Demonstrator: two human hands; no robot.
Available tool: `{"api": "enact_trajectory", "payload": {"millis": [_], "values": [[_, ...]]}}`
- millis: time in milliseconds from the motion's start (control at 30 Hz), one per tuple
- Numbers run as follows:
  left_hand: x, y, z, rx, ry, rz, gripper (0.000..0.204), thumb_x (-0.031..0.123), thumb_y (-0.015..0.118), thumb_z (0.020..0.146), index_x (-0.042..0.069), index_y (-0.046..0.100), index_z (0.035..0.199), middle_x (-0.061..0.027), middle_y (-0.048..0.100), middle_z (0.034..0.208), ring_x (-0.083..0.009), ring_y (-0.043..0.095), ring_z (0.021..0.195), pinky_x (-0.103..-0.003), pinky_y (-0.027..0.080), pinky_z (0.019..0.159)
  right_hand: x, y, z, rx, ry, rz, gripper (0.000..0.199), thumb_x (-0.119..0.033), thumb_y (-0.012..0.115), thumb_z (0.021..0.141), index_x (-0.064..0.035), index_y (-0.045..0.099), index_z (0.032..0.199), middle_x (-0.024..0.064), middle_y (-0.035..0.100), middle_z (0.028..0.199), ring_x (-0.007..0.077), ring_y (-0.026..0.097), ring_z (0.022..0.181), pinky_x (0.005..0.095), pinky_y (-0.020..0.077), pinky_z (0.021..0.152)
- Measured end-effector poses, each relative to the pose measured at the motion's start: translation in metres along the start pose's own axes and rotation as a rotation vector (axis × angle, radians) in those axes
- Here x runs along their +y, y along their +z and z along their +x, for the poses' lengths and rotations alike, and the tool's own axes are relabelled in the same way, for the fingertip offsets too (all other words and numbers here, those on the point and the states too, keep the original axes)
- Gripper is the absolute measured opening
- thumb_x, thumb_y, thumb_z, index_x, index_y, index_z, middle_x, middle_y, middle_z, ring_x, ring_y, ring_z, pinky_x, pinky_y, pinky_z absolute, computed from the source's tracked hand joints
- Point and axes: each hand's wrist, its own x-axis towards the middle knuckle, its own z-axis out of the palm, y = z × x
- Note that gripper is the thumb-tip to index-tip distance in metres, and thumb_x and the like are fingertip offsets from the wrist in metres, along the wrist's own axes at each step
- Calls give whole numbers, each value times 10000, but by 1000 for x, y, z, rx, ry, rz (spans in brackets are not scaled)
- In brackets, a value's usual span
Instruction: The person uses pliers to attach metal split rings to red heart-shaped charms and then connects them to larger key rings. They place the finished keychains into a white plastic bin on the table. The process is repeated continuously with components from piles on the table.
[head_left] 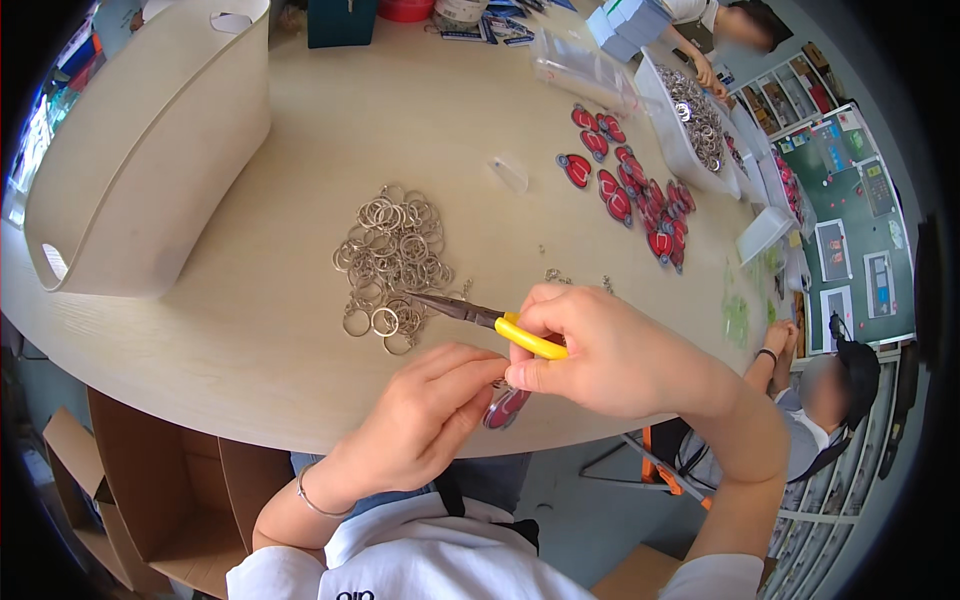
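Observation:
My right hand [610, 350] is closed around the yellow handles of long-nose pliers [532, 337], their dark jaws pointing left over the key ring pile. Its thumb and forefinger tip also meet my left fingertips. My left hand [425, 410] pinches the top of a red flip-flop-shaped charm [506, 409], which hangs below the fingers near the table's front edge. The small metal link between the fingertips is mostly hidden. Just beyond my hands lies a heap of silver key rings with short chains [395, 255]. Several similar red charms [650, 205] are spread farther right.
A large cream tub [150, 150] stands at the left. White bins of metal rings [690, 125] line the far right, beside a clear plastic box [580, 70]. Small chain pieces [557, 276] lie beyond my right hand. Another person [825, 400] sits at the right; cardboard boxes [165, 490] stand below left.

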Motion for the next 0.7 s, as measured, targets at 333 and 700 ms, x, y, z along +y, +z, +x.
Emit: {"api": "enact_trajectory", "payload": {"millis": [333, 700], "values": [[7, 6, -3, 206, 129, 173, 240, -61, 672, 664, -52, 631, 900, -128, 619, 738, -265, 610, 643, -310, 493, 599, 4, -3, 3, -28, -72, 179, 263, -218, 635, 810, 44, 616, 787, 140, 556, 743, 225, 537, 651, 329, 428, 613], [15, -4, -9, 389, 301, 266, 277, -48, 684, 632, -52, 656, 907, -64, 575, 673, -179, 565, 561, -301, 508, 516, 36, 70, -57, 721, -512, -230, 261, -257, 684, 782, -26, 578, 720, 146, 516, 926, 259, 508, 755, 351, 415, 661]]}}
